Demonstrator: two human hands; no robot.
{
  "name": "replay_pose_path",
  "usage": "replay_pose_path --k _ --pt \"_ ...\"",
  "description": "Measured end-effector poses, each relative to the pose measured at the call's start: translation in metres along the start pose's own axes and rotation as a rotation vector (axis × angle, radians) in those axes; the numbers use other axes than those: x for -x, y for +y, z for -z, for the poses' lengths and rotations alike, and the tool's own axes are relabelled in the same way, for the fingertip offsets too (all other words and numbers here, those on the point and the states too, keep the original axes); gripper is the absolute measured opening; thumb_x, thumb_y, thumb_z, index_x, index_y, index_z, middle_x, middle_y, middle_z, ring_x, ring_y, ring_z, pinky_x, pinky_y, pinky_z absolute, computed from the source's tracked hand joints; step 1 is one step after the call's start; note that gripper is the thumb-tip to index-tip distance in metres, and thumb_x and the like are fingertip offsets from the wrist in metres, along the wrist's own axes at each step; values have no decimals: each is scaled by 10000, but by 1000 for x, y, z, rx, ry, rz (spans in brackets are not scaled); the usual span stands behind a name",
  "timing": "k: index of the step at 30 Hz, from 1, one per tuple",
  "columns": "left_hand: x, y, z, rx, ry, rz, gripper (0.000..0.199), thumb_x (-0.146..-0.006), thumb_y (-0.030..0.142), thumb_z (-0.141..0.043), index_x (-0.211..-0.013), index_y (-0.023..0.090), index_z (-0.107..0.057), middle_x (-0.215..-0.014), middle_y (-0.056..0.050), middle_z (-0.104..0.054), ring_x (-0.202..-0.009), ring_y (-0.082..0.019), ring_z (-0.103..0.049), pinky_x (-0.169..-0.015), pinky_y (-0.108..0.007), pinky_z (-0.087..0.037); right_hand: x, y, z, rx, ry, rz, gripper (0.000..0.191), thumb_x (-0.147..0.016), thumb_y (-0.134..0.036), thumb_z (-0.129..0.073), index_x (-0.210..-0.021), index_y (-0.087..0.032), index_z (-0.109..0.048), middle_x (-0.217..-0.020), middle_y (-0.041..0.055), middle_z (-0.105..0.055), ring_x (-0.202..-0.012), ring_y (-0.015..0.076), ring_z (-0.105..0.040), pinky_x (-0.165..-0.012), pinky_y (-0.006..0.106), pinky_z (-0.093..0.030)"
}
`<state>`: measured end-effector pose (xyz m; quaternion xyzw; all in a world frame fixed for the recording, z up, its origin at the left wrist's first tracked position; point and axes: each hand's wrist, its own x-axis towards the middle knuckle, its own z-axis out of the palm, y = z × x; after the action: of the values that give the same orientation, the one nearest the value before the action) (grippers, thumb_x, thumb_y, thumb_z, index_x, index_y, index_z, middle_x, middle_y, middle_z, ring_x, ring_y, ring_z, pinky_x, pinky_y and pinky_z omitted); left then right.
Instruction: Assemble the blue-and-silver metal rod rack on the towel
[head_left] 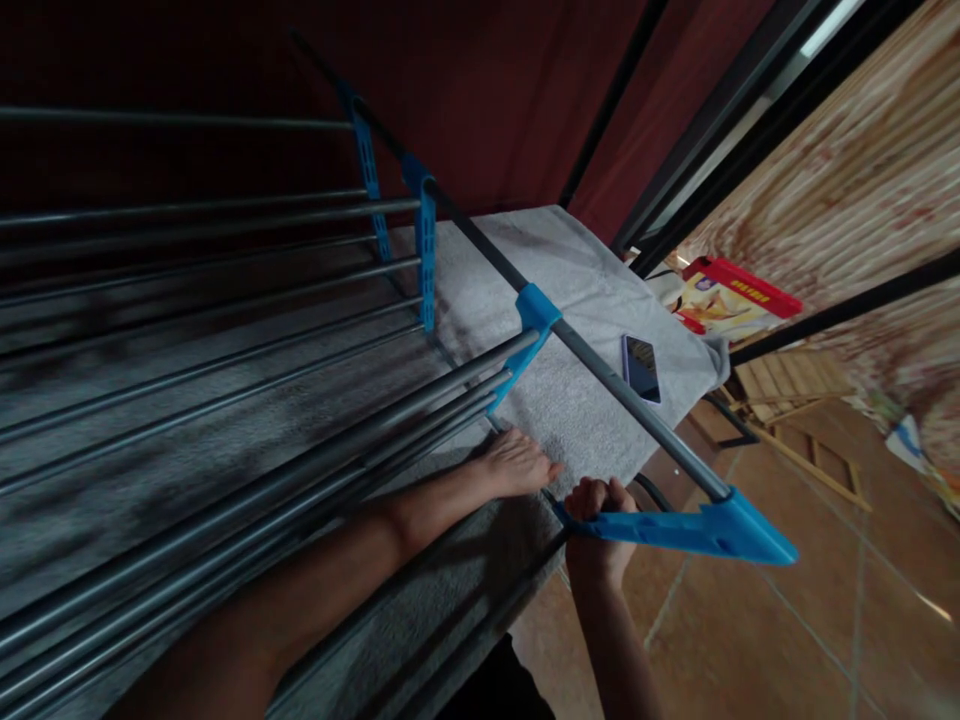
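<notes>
A drying rack with grey metal tubes [630, 395] and blue plastic brackets [538, 308] lies over a grey towel-like cloth [592, 440]. My left hand [517, 465] is closed around a thin lower tube of the rack, with its fingertips mostly hidden beneath. Close by on the right, my right hand [600, 515] wraps round the inner end of the blue corner bracket [697, 535]. That bracket points away to the right, its far end joined to the long upper tube. Several parallel rods [337, 395] run off to the left from the other brackets.
A phone [642, 368] lies on the cloth beyond the upper tube. Past the cloth's far edge is a red and yellow box [735, 297]. A wooden folding stool or chair [802, 400] is on the tiled floor [787, 590]. Dark red panels [480, 100] stand behind.
</notes>
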<state>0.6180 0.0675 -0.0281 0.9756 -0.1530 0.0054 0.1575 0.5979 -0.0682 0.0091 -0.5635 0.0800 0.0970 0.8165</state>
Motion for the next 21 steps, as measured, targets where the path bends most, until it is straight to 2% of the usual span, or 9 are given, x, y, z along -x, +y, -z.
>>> replay_pose_path --k 5,9,16,21 --pt "0 1 2 1 6 3 488 -968 384 -456 -696 102 -748 -645 -187 -691 -703 -311 -705 -644 -398 -456 -2 -1 4 -22 -61 -53 515 -864 -430 -494 -481 -196 -240 -476 -44 -256 -461 92 -273 -467 254 -287" --pt "0 -1 -1 3 20 -3 488 -963 383 -468 -657 115 -739 -623 -178 -687 -667 -300 -701 -632 -388 -449 -3 0 3 -7 -87 -40 513 -876 -430 -480 -483 -199 -246 -476 -48 -259 -452 88 -283 -467 250 -295" --pt "8 -8 -14 -16 149 -80 452 -948 385 -508 -648 123 -721 -604 -135 -679 -616 -240 -656 -593 -342 -423 -1 9 6 -81 -48 -39 498 -876 -406 -505 -481 -198 -283 -478 -46 -297 -463 96 -324 -476 253 -323" --pt "23 -14 7 18 136 -192 302 -949 329 -545 -757 168 -714 -806 -69 -688 -818 -190 -627 -756 -312 -465 -9 17 12 -93 -90 23 469 -869 -426 -537 -540 -208 -282 -495 -64 -314 -464 95 -343 -482 247 -359"
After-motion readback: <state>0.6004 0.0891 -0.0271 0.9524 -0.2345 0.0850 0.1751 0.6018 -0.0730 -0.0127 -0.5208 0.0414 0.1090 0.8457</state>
